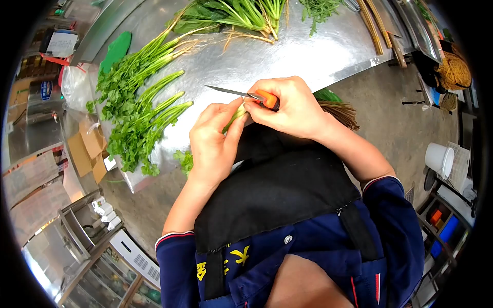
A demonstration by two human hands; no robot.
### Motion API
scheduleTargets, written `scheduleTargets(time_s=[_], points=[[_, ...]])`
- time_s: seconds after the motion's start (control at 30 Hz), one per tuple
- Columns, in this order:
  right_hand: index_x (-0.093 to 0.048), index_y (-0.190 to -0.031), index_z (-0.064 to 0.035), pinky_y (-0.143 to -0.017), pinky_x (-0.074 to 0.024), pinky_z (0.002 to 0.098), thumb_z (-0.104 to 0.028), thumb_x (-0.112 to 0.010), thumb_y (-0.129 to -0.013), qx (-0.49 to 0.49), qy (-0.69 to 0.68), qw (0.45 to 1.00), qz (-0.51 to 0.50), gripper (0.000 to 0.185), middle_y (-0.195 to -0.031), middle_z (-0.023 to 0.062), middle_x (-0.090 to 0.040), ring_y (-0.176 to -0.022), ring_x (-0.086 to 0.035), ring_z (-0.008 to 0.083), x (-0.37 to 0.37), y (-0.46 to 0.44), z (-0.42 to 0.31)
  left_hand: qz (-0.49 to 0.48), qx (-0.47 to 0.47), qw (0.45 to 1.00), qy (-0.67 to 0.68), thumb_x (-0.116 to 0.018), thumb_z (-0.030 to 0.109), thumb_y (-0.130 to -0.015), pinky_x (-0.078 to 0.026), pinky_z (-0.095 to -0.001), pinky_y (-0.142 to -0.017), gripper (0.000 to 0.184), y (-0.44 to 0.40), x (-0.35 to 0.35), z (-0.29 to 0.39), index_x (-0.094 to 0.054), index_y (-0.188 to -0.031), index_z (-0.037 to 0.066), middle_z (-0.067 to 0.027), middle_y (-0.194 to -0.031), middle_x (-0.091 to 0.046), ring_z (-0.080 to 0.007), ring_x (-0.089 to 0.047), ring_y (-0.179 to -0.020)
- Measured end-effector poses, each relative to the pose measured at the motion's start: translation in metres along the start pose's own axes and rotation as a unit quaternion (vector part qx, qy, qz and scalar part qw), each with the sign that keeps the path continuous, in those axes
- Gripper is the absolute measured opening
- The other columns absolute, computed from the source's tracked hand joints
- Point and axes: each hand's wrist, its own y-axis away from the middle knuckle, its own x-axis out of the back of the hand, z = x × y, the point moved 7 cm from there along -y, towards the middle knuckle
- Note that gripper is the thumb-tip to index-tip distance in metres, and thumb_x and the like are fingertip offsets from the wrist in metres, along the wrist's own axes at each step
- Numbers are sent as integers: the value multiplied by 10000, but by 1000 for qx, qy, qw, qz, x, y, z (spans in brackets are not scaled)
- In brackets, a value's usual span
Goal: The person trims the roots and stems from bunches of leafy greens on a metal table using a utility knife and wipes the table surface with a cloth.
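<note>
My left hand (214, 137) is closed on a coriander stem (235, 118), its cut end held up between thumb and fingers. Below that hand some coriander leaves (184, 161) show, probably of the same plant. In my right hand (290, 108) is a small paring knife (268, 99) with an orange and black handle. Its blade points left, across the tips of my left fingers. The right thumb touches or nearly touches the stem end. On the steel table to the left lie several coriander bunches (136, 97), roots and stems toward me.
Leafy greens with pale roots (241, 18) lie along the far side of the steel table (226, 61). Wooden sticks (377, 25) rest at the right corner. A green cloth-like piece (117, 50) is at the left edge. A cardboard box (87, 146) stands beyond it.
</note>
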Motion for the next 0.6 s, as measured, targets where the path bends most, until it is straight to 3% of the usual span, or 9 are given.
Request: scheduleTargets(time_s=[0.1, 0.3, 0.5, 0.6], points=[[-652, -828, -13, -501, -408, 259, -127, -657, -771, 11, 3, 1000, 4, 128, -594, 79, -555, -513, -478, 105, 0, -1, 0, -17, 17, 1000, 2, -632, 12, -797, -450, -252, -646, 259, 0, -1, -3, -645, -1056, 2, -90, -806, -602, -159, -574, -713], [-646, -839, -10, -540, -415, 236, -116, -645, -776, -30, -46, 998, -14, 123, -627, 42, -567, -569, -472, 67, -6, -3, 13, -50, 82, 983, 156, -630, 48, -829, -443, -244, -680, 259, 1, -3, -21, -631, -1078, -22, -58, -815, -610, -121, -560, -741], [-639, -837, 3, -571, -423, 235, -96, -629, -804, -56, -113, 991, -35, 105, -656, 19, -580, -613, -475, 56, -7, -1, 11, -106, 219, 914, 324, -619, 119, -869, -439, -213, -686, 279, 8, -13, -40, -618, -1102, -34, -44, -879, -621, -81, -541, -760], [-638, -835, 5, -572, -423, 234, -92, -624, -809, -38, -107, 993, -40, 101, -658, 16, -580, -621, -484, 53, -7, -2, 6, -119, 214, 912, 329, -610, 128, -874, -435, -206, -675, 288, 9, -15, -39, -611, -1111, -36, -45, -877, -620, -77, -538, -760]])
